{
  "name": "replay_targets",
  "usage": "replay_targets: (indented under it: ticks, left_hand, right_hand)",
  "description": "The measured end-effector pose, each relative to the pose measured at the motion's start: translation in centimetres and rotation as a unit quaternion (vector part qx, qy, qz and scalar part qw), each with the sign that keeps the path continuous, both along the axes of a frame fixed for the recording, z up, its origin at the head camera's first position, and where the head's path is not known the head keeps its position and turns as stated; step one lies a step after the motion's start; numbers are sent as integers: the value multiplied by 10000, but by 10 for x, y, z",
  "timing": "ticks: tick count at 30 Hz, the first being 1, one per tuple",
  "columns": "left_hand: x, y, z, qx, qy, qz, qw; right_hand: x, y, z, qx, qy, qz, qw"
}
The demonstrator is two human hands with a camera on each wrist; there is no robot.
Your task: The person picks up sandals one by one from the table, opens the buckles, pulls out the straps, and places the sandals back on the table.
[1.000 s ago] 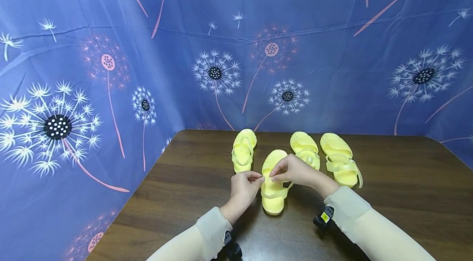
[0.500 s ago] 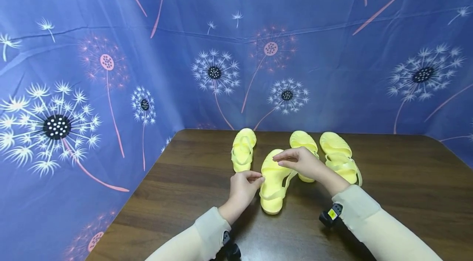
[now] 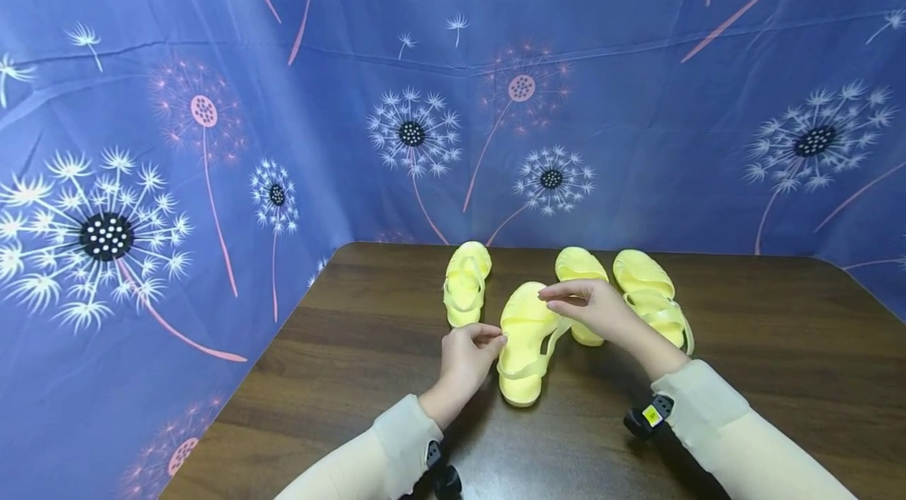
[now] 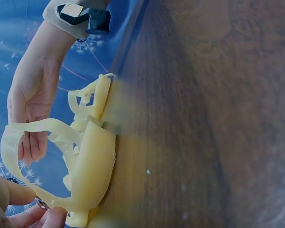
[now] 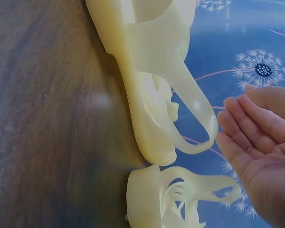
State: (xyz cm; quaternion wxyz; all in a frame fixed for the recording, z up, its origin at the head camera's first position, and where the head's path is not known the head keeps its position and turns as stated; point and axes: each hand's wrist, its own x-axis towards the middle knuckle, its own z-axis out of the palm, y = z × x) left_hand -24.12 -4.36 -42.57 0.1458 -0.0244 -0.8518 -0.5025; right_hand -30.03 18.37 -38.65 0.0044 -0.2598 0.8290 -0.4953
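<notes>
A pale yellow jelly sandal (image 3: 520,351) stands on the table in front of me, toe pointing away. At its left edge my left hand (image 3: 465,362) pinches the strap end by a small metal buckle (image 4: 42,203), between thumb and fingers. The strap (image 4: 12,142) arches up from the sandal in the left wrist view. My right hand (image 3: 602,313) hovers over the toe's right side, holding nothing, with its fingers loosely bent. In the right wrist view its fingers (image 5: 254,126) are beside a strap loop (image 5: 199,107).
Several more yellow sandals are around: one (image 3: 465,280) behind my left hand, another (image 3: 579,266) partly hidden behind my right hand, and one (image 3: 642,272) farther right. The brown wooden table (image 3: 340,374) ends at a blue dandelion-print cloth (image 3: 637,138).
My right hand has drawn back from beside the left fingertips, moving up and to the right, and its pinch has opened. A strap loop now shows at the sandal's right. The left hand stays put.
</notes>
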Motion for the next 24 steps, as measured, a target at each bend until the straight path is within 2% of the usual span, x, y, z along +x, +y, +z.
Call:
replay_targets:
  ticks: [7, 15, 19, 24]
  left_hand:
    - [0, 0, -1, 125, -22, -56, 9999]
    - [2, -5, 3, 472, -313, -264, 9980]
    - [1, -7, 5, 265, -370, -308, 9985]
    - [3, -8, 4, 240, -735, -430, 9961]
  right_hand:
    - [13, 12, 3, 72, 70, -401, 9991]
    - [30, 14, 5, 0, 48, -564, 9984]
    - [37, 11, 3, -2, 136, -671, 9977]
    - [48, 8, -1, 93, -59, -1308, 9914]
